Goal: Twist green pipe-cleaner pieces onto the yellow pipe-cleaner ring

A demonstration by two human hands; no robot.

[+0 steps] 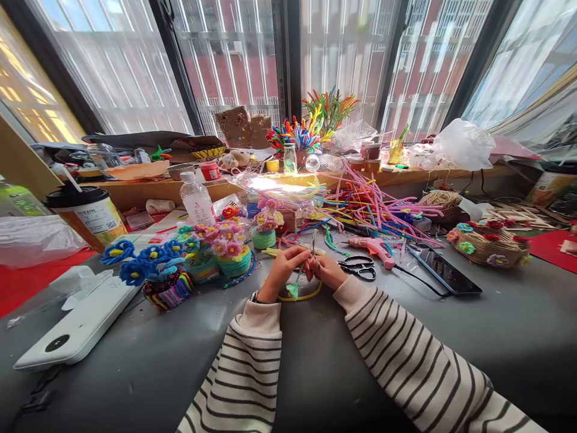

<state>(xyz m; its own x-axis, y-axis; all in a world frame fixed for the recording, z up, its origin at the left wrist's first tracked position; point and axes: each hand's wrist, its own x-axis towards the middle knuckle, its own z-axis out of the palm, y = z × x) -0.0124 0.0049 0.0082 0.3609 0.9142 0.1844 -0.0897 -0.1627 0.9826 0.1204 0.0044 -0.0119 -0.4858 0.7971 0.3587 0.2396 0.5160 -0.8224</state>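
My left hand [285, 269] is closed, its fingertips pinching a green pipe cleaner [298, 278] with a pale green tuft [293, 291] hanging below. Close beside it, my right hand [330, 270] is closed around a slim metal tool [314, 242] whose tip points up; its exact kind is hard to make out. The fingertips of both hands meet. Beneath them a yellow pipe cleaner [311, 298] curves on the grey table. Black-handled scissors [359, 267] lie just right of my right hand, near a pink glue gun [375, 248].
Pipe-cleaner flower pots [234, 263] and a white device [74, 328] stand left, with a drink cup [90, 213] and a bottle [197, 201] behind. Loose pipe cleaners [374, 207] pile up behind the hands. A phone [444, 270] and a twine basket [489, 248] lie right.
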